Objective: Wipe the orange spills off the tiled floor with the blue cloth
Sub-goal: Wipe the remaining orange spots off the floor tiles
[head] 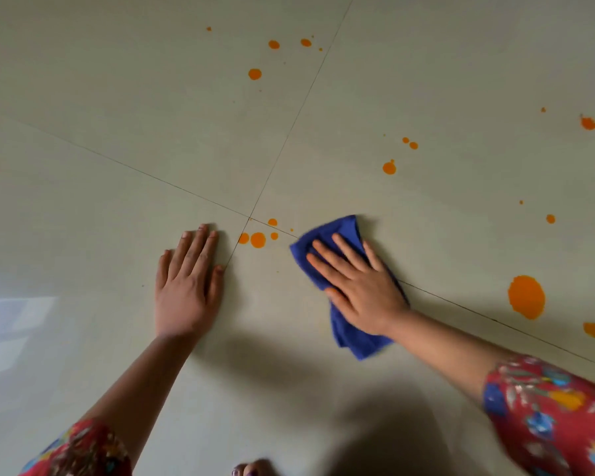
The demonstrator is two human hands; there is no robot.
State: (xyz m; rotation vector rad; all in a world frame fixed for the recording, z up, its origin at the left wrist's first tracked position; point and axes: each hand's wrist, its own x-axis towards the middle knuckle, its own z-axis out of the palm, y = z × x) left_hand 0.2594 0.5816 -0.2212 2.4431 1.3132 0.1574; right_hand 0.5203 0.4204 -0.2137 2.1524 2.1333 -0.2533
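While left hand (186, 286) braces flat, fingers straight, on tiled floor (117, 166), right hand (358, 286), fingers spread, presses blue cloth (337, 235) just right of nearest orange spills (257, 239), likely next.

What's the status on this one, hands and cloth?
Left hand flat on floor, holding nothing. Right hand pressing cloth flat. Nearest spills between hands, unwiped. Nothing in the way.

A home interior: glossy pale tiled floor (426, 80), window glare reflected.
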